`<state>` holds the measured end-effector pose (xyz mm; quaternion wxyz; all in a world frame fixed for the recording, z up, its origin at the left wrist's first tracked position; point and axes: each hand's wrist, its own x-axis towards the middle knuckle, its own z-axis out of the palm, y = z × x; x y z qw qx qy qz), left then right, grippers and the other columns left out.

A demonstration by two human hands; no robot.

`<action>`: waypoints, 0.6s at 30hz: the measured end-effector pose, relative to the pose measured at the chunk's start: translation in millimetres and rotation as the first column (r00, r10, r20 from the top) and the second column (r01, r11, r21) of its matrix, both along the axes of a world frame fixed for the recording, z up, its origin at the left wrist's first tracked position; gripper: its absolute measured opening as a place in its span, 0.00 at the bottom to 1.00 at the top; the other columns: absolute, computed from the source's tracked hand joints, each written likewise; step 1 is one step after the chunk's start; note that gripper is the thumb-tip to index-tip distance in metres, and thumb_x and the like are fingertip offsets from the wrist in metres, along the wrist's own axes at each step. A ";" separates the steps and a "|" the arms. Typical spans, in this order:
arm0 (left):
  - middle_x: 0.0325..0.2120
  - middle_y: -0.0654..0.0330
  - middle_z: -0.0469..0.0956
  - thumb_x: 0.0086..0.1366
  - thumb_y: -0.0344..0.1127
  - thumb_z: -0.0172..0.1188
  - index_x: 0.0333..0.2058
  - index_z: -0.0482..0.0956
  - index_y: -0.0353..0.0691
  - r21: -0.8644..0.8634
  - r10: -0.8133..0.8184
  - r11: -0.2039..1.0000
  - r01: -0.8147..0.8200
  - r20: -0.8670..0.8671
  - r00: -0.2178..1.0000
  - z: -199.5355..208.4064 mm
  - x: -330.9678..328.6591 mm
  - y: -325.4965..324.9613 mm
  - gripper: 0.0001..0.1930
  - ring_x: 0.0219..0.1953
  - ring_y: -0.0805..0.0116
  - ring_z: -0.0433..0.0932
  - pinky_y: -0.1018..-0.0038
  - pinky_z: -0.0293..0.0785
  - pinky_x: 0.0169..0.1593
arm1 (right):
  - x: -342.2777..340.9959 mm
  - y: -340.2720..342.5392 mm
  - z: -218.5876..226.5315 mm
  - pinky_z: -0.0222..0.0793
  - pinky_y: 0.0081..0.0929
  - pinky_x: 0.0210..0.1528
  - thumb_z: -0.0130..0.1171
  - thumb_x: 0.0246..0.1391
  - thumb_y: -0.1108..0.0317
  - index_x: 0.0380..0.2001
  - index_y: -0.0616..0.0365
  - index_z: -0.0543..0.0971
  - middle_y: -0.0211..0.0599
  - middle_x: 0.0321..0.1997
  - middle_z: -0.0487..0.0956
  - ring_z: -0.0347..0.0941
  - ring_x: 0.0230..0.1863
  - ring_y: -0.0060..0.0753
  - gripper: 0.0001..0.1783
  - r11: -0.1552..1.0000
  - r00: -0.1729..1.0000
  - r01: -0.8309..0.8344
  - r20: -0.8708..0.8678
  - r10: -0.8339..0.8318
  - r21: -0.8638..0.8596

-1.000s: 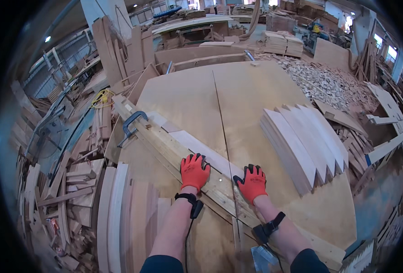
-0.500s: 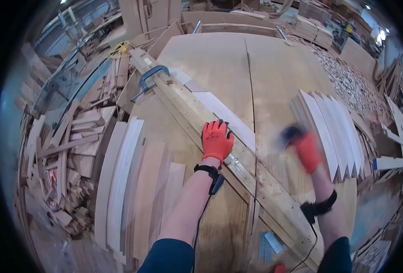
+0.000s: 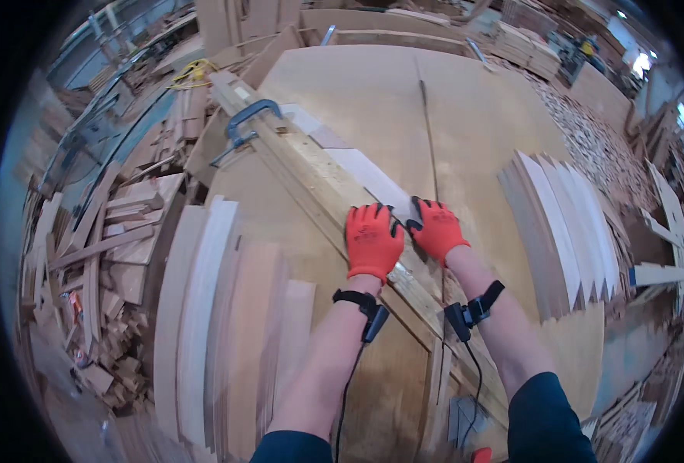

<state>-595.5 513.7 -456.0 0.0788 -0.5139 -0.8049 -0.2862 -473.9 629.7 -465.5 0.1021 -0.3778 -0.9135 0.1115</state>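
Observation:
My left hand [image 3: 374, 243], in a red glove with dark fingertips, bears on a long wooden beam [image 3: 322, 181] lying diagonally over a broad wooden panel. Its fingers bend over the beam's far side, the thumb apart. Close beside it, my right hand [image 3: 437, 233], gloved alike, has its fingers bent around the near end of a pale board [image 3: 366, 176] that lies along the beam; that end is covered by the hand. A blue C-clamp [image 3: 253, 113] is fixed over the beam's far left end.
The wooden panel [image 3: 357, 77] has a dark slit [image 3: 429, 131] running lengthwise. Curved boards [image 3: 195, 309] stand stacked at left, pointed boards [image 3: 562, 224] at right. Offcuts [image 3: 118, 339] pile up at far left. A yellow cord [image 3: 194, 72] lies beyond them.
My right hand has swung left from near the pointed boards and come down on the pale board's end, beside my left hand. My left hand keeps its place on the beam.

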 end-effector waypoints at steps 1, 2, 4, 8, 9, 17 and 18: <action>0.48 0.56 0.79 0.60 0.44 0.62 0.45 0.81 0.41 -0.001 -0.005 1.000 0.005 -0.003 1.000 -0.3 0.8 0.5 0.18 0.55 0.55 0.74 0.55 0.58 0.69 | 0.1 -0.8 1.0 0.70 0.45 0.62 0.64 0.56 0.54 0.64 0.56 0.70 0.50 0.59 0.76 0.72 0.60 0.56 0.34 1.000 0.999 -0.018 0.032 0.018 0.021; 0.48 0.56 0.80 0.61 0.43 0.61 0.45 0.82 0.42 -0.010 -0.003 1.000 0.003 0.018 1.000 -1.1 -0.9 0.9 0.17 0.56 0.55 0.74 0.55 0.57 0.70 | -2.5 -1.0 9.8 0.71 0.45 0.61 0.64 0.57 0.54 0.64 0.57 0.70 0.51 0.58 0.77 0.73 0.59 0.56 0.34 0.998 0.996 -0.063 0.059 0.063 0.005; 0.48 0.56 0.80 0.61 0.43 0.61 0.46 0.82 0.42 0.014 -0.003 1.000 0.003 0.007 1.000 -2.9 1.9 0.3 0.17 0.57 0.54 0.73 0.55 0.57 0.70 | 0.1 0.8 14.8 0.73 0.44 0.59 0.64 0.57 0.53 0.65 0.60 0.68 0.52 0.57 0.77 0.73 0.59 0.54 0.37 0.997 0.991 -0.074 0.113 0.075 -0.011; 0.50 0.55 0.79 0.61 0.44 0.62 0.47 0.81 0.42 0.004 -0.013 1.000 0.013 -0.009 1.000 -0.9 6.0 2.7 0.18 0.58 0.54 0.73 0.55 0.56 0.71 | -6.4 -1.5 37.4 0.75 0.43 0.57 0.62 0.57 0.56 0.66 0.65 0.66 0.51 0.55 0.79 0.76 0.57 0.50 0.38 0.997 0.966 -0.062 0.248 0.072 -0.048; 0.50 0.55 0.79 0.61 0.44 0.62 0.47 0.81 0.42 -0.002 -0.029 1.000 0.029 -0.010 1.000 0.3 10.3 6.0 0.18 0.58 0.54 0.72 0.54 0.55 0.71 | -8.3 8.2 25.8 0.73 0.42 0.59 0.65 0.54 0.49 0.67 0.65 0.63 0.52 0.58 0.77 0.75 0.59 0.49 0.45 0.998 0.943 -0.049 0.328 0.062 -0.048; 0.51 0.53 0.79 0.60 0.44 0.62 0.46 0.81 0.41 0.002 -0.037 0.999 0.037 -0.006 0.999 -4.5 0.9 -0.4 0.18 0.57 0.53 0.73 0.53 0.55 0.71 | 73.0 -5.8 34.5 0.74 0.44 0.51 0.63 0.54 0.51 0.66 0.59 0.68 0.51 0.53 0.78 0.77 0.53 0.49 0.39 1.000 0.915 0.007 0.403 -0.009 0.008; 0.51 0.53 0.79 0.61 0.44 0.62 0.47 0.81 0.42 -0.055 -0.051 0.997 0.052 0.021 0.998 -3.8 1.8 -0.5 0.19 0.57 0.53 0.74 0.53 0.55 0.71 | 83.4 -15.8 27.7 0.72 0.47 0.53 0.63 0.55 0.49 0.65 0.55 0.69 0.50 0.54 0.75 0.74 0.54 0.50 0.38 0.999 0.933 0.013 0.358 -0.025 0.036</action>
